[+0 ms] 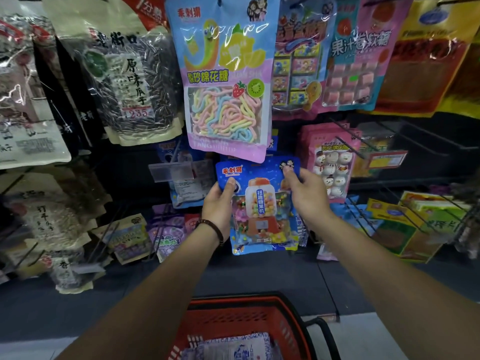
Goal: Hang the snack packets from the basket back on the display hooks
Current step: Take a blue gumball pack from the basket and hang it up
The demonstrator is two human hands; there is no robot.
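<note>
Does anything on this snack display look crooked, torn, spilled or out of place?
Nothing looks torn or spilled. Low on the left, a pale seed packet seems to lie slanted on the base instead of hanging, though blurred. The blue gumball packet hangs on no visible hook.

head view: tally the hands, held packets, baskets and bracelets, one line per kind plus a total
hands: 2 (left hand, right hand)
packet held by both: 1
basket: 1
bracelet: 1
total: 5
</note>
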